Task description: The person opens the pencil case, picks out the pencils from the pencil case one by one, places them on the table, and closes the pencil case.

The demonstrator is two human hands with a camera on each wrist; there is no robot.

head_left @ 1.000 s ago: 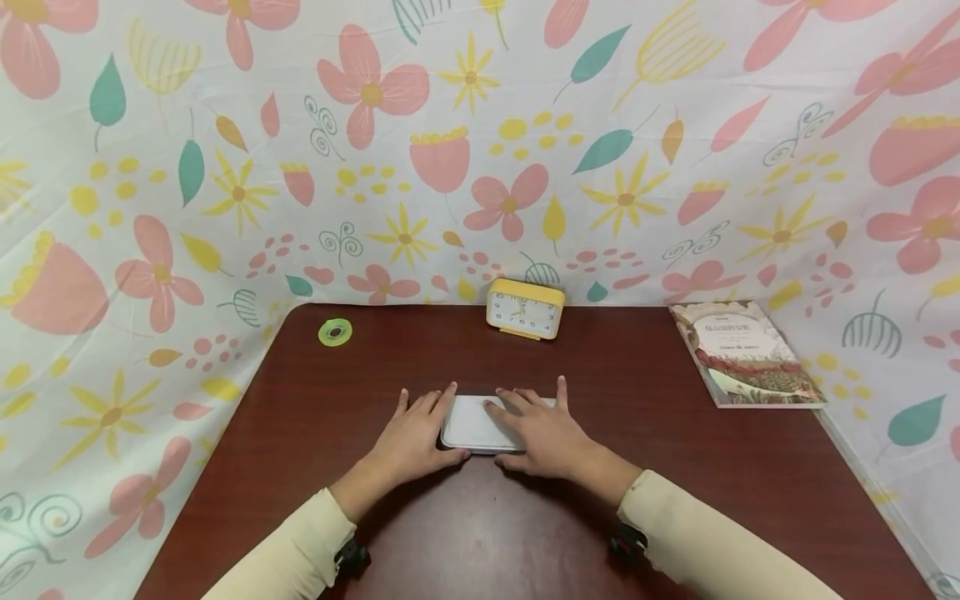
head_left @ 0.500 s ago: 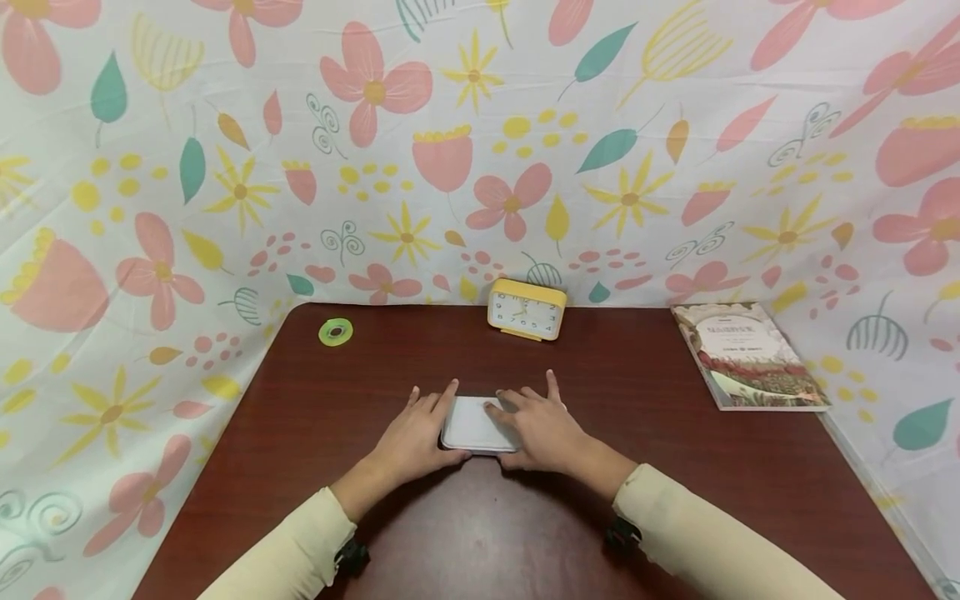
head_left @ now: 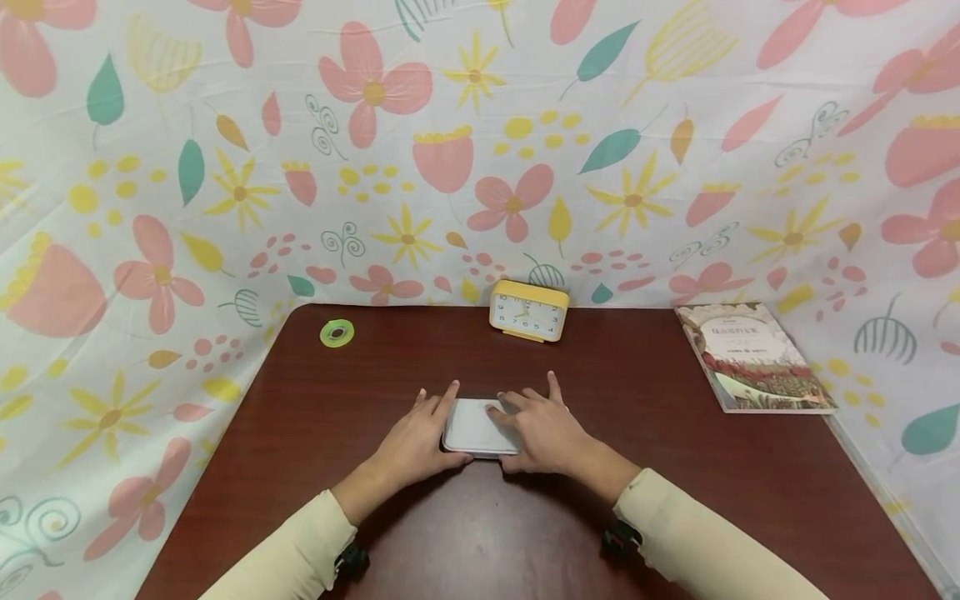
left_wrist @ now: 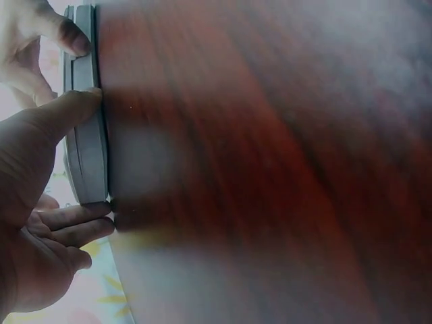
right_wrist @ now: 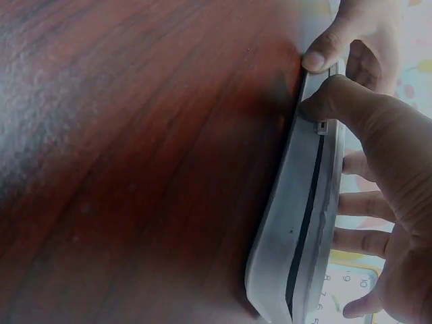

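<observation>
A flat, pale grey-white case (head_left: 480,427) with rounded corners lies on the dark red-brown table between both hands. My left hand (head_left: 415,433) grips its left end, the thumb on the near side and the fingers around the end. My right hand (head_left: 546,432) holds the right part, with fingers over the top and the thumb on the near side. A dark seam runs along the case's side (right_wrist: 307,202) in the right wrist view. There a small metal-looking fitting (right_wrist: 322,126) sits on that seam beside the right thumb. The case's right end is largely covered in the head view.
A yellow alarm clock (head_left: 528,311) stands at the table's back. A green tape roll (head_left: 337,333) lies at the back left, and a book (head_left: 753,358) at the right edge. Flower-printed cloth (head_left: 450,167) hangs behind and beside the table (head_left: 615,375).
My right hand has shifted slightly left on the case, its raised little finger moving inward. The right thumb has drawn in a little. My left hand stays nearly still at the case's left end.
</observation>
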